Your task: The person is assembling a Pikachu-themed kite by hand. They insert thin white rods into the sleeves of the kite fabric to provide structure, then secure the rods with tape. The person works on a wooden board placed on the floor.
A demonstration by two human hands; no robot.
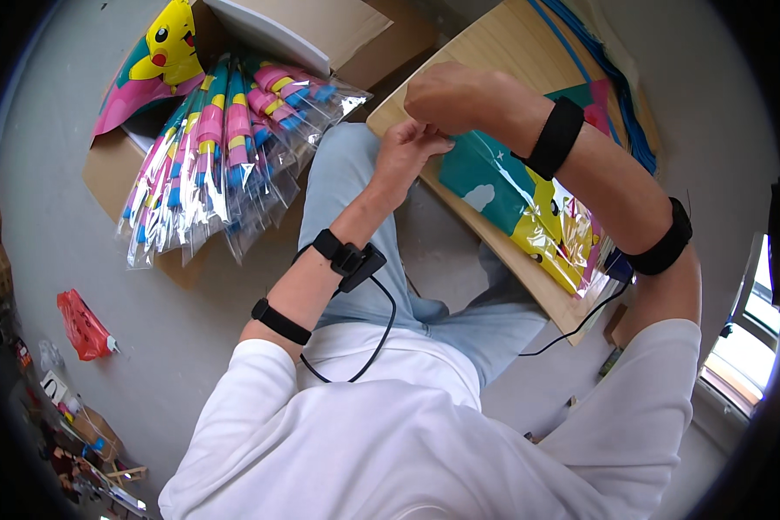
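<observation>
A flat package (485,186) in clear plastic, printed teal, pink and yellow with a cartoon figure, lies on the wooden table. At its near left corner the fingers of my left hand (399,160) are closed in a pinch on the plastic bag's edge. My right hand (446,94) is bent sharply at the wrist just above, its fingers curled down toward the left fingertips. The back of that hand hides what its fingers hold, if anything. Both hands meet over the table's left edge.
To the left, an open cardboard box (113,178) carries several folded, colourful items in clear bags (225,156). Blue straps (598,52) lie along the far side of the wooden table (459,61). A red plastic bag (84,325) rests on the floor. A black cable (572,334) hangs by the table.
</observation>
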